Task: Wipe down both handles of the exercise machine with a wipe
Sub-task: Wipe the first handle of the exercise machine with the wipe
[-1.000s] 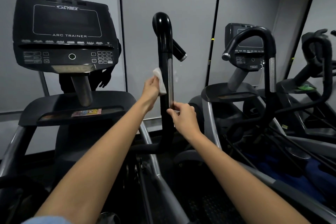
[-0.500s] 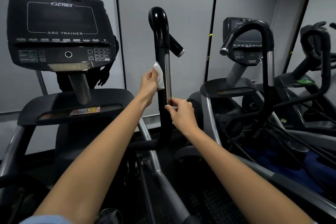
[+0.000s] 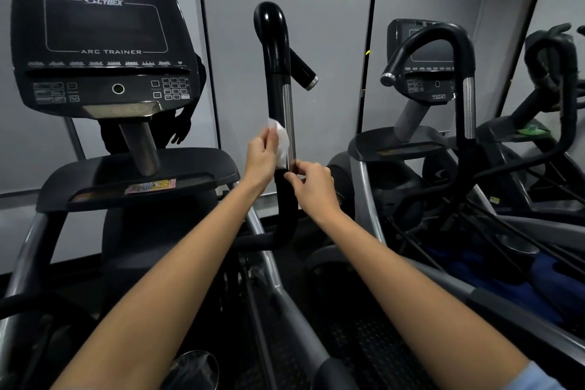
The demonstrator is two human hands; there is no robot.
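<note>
Presently, stage of task: I was partway down the right handle (image 3: 278, 95) of the exercise machine, so by my judgement the wipe-down was in progress and not complete.
Left hand: my left hand (image 3: 261, 157) pinched the white wipe (image 3: 281, 141) between thumb and curled fingers and pressed it against the handle's left side, beside the metal sensor strip (image 3: 288, 117).
Right hand: my right hand (image 3: 315, 187) sat just below the wipe, its thumb and fingertips pinching the handle at the lower end of the strip, apparently to steady it; it held no wipe.
Wipe position: low on the upright stretch, well under the curved top and the short side grip (image 3: 304, 71).
Done: I could not tell how much of this handle was already clean; no wet sheen was legible.
Left to do: the lower bend of this handle, I judged, and the machine's other handle, which lay out of view.
Console (image 3: 98, 47) writing: "CYBEX" above the dark screen, "ARC TRAINER" beneath it.
Neighbouring console (image 3: 424, 57): a small plate read roughly "750AT".
Tray sticker (image 3: 150, 186): coloured, too small to read.
</note>
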